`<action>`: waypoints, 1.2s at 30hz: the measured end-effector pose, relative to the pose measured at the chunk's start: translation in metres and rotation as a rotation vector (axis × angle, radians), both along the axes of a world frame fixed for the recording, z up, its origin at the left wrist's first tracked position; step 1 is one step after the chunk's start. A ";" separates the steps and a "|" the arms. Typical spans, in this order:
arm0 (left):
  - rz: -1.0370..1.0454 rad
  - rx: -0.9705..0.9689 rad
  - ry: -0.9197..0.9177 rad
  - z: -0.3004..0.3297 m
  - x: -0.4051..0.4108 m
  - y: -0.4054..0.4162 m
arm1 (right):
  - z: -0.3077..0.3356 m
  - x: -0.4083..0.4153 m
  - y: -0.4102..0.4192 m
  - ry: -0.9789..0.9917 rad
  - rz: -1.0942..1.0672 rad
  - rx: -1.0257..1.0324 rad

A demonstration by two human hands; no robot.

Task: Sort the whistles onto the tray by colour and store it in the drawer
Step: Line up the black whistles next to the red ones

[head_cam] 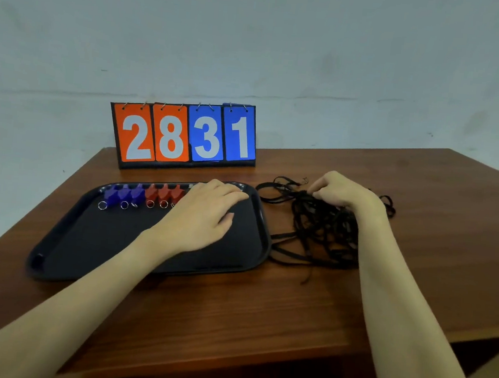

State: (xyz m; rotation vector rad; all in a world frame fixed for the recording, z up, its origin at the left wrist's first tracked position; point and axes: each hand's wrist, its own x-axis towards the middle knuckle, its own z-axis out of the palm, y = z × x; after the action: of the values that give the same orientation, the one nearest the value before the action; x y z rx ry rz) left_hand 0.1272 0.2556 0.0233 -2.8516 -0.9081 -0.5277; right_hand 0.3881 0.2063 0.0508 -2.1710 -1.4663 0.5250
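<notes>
There was one black tray on one brown table. In a row along the far side of the tray sat three blue whistles on the left and three red whistles to their right. More whistles could have been hiding under the left hand, so the count may be short. Two hands showed, the left hand and the right hand. One tangled pile of black cords lay to the right of the tray; the cords were too knotted to count. One scoreboard stood at the far side, with four number cards, two orange and two blue.
</notes>
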 end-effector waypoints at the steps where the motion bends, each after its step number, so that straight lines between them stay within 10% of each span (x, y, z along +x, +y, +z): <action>1: -0.024 0.002 0.015 0.001 0.005 -0.001 | 0.000 0.003 -0.002 0.012 0.023 -0.008; 12: -0.116 -0.095 0.138 -0.001 0.095 -0.004 | -0.013 0.039 -0.040 0.499 0.113 0.138; 18: -0.159 -0.114 0.240 -0.018 0.099 -0.004 | -0.027 0.061 -0.022 0.171 -0.396 0.395; 28: -0.156 -0.104 0.198 -0.023 0.091 -0.004 | -0.042 0.042 0.005 -0.074 -0.042 0.105; 36: -0.120 -0.096 0.077 -0.018 0.083 -0.002 | -0.055 0.053 0.011 -0.275 -0.252 0.179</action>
State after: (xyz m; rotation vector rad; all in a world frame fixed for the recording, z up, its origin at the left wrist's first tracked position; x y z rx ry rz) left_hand 0.2099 0.2533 0.0055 -3.0041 -0.7746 -0.3922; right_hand 0.4411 0.2175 -0.0043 -2.3037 -1.2860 0.0069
